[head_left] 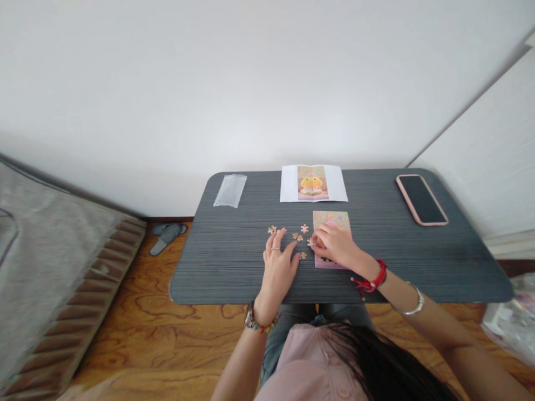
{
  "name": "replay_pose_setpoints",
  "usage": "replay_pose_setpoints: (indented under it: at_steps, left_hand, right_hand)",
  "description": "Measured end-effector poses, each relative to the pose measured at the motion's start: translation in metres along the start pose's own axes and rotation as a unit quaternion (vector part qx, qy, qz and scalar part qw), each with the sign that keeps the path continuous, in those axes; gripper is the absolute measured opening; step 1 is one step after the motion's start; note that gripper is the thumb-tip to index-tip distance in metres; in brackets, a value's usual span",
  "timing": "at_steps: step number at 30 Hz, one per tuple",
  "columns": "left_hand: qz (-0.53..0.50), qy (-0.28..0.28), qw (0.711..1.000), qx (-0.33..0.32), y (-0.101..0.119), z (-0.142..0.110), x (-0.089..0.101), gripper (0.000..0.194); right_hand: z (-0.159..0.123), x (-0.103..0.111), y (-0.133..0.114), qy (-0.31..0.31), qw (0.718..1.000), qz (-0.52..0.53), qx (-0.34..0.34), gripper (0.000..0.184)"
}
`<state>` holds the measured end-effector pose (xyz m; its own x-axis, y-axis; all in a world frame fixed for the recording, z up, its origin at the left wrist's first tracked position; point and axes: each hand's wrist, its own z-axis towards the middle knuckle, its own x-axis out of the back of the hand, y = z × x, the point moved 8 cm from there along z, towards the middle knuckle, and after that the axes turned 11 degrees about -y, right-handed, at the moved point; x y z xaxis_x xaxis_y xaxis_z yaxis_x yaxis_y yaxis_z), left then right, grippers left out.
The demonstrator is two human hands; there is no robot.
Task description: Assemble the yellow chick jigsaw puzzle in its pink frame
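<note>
My left hand [279, 267] rests on the table with its fingers apart, the fingertips among several loose jigsaw pieces. One puzzle piece [272, 229] lies by its fingertips, another [305, 228] farther right. Over the partly assembled jigsaw puzzle [341, 221] is my right hand [336, 245], its thumb and fingers closed at the puzzle's left edge around a small jigsaw piece [311, 243]. Dark gaps show along the puzzle's lower part, and my right hand hides most of its middle.
Behind the puzzle lies a creased white sheet with a printed picture of a yellow character [312, 184]. A clear plastic bag [230, 190] is at the back left of the dark table [234, 267]. A phone in a pink case [422, 199] lies at the right. A wall stands behind.
</note>
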<state>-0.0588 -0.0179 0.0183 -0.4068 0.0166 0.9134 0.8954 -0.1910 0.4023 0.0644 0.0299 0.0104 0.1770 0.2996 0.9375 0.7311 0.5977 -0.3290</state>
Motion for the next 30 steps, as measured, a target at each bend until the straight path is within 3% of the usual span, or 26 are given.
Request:
replay_pose_setpoints:
  at_steps: [6, 11, 18, 30]
  left_hand:
    - [-0.007, -0.014, 0.999, -0.043, 0.025, 0.003, -0.01, 0.021]
    - [-0.009, -0.055, 0.997, -0.055, 0.04, 0.005, -0.022, 0.023]
    - [0.004, -0.065, 0.997, -0.051, 0.04, 0.007, -0.03, 0.026]
    - [0.011, -0.08, 0.995, -0.05, 0.041, 0.006, -0.028, 0.026]
  right_hand:
    - [-0.035, 0.006, 0.008, 0.034, 0.999, -0.003, -0.03, 0.01]
    - [-0.044, -0.002, 0.013, 0.027, 0.998, -0.01, -0.05, 0.01]
    - [-0.042, -0.004, 0.017, 0.011, 0.999, 0.008, -0.049, 0.011]
    - [-0.04, -0.005, 0.009, -0.01, 0.999, -0.025, -0.041, 0.012]
